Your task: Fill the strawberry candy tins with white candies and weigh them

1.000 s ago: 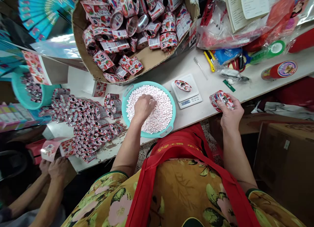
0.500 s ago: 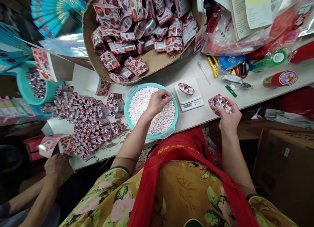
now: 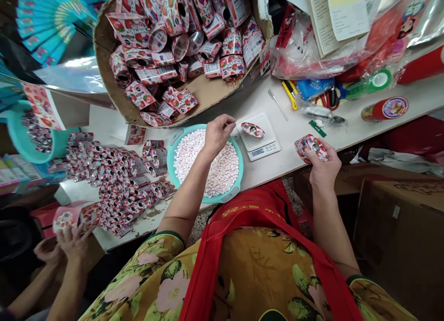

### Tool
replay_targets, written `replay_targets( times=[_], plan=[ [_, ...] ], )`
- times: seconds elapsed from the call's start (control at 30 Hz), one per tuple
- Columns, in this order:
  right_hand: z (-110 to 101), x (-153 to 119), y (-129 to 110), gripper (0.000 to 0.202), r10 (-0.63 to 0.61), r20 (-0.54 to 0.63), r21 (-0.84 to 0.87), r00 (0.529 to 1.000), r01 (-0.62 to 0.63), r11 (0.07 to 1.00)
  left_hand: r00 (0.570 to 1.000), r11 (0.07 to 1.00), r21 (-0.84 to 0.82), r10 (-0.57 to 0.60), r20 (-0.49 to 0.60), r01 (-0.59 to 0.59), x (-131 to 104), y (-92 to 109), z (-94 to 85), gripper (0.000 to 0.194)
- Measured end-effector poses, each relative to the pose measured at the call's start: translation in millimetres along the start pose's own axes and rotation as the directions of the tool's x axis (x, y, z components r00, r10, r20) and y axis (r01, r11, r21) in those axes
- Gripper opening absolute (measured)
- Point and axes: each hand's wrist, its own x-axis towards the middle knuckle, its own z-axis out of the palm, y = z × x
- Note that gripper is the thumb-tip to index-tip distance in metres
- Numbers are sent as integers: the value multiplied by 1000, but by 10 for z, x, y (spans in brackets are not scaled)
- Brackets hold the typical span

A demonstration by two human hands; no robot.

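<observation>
My left hand (image 3: 218, 135) is raised over the right part of a teal basin (image 3: 237, 182) full of small white and pink candies (image 3: 222, 175). Its fingers are pinched together near the scale; whatever they may hold is too small to make out. On the white digital scale (image 3: 268, 130) lies one strawberry-print packet (image 3: 253, 130) with a round opening. At the table's front edge my right hand (image 3: 322, 166) grips a couple of similar packets (image 3: 311, 147), stacked together.
A cardboard box (image 3: 208, 96) of packets stands behind the basin. Many packets (image 3: 114, 173) are stacked at left, beside another person's hands (image 3: 65, 244). Tape (image 3: 379, 79), a cutter (image 3: 289, 94) and a red can (image 3: 385, 109) lie at right.
The view has shifted, so the table items appear further left. My left hand has moved from over the candies toward the scale. The other person's hands have spread apart.
</observation>
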Motion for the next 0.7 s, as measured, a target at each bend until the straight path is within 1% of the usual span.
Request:
replay_targets(
  times=[0.1,0.23,0.33,0.4,0.47,0.53,0.57,0.6,0.63,0.67,0.7],
  plan=[
    [22,-1,-10,61,-3,14,-19,1000,4,1000,999,999,-5,-36,-16,36,-28,-55,-93,12],
    [53,-7,-32,59,-14,24,-42,1000,15,999,999,998,39,-48,6,48,-31,-48,-100,14],
    [59,-15,-27,59,-13,16,-24,1000,13,1000,999,996,86,-16,45,12,-28,1,-81,15],
    [49,-25,-12,59,-15,11,-16,1000,15,1000,994,989,137,33,103,-47,-14,46,-16,18],
    [39,-37,3,59,-20,14,-23,1000,20,1000,977,964,218,111,181,-150,17,101,126,32],
    [61,-44,7,60,-20,34,-31,999,21,999,942,914,310,173,287,-262,64,163,327,44],
    [97,-42,3,61,-21,51,-33,998,23,999,920,888,347,176,350,-302,92,191,423,43],
    [157,-35,-3,62,-22,76,-36,997,25,999,903,871,375,157,401,-318,121,213,495,39],
    [245,-23,-8,63,-27,108,-44,994,32,999,896,866,393,127,425,-309,145,226,526,34],
    [360,-7,-11,63,-39,150,-55,988,48,997,906,874,400,100,411,-277,157,226,502,31],
    [502,11,-7,64,-57,202,-66,978,71,995,932,891,393,82,354,-228,147,214,416,30]
  ],
)
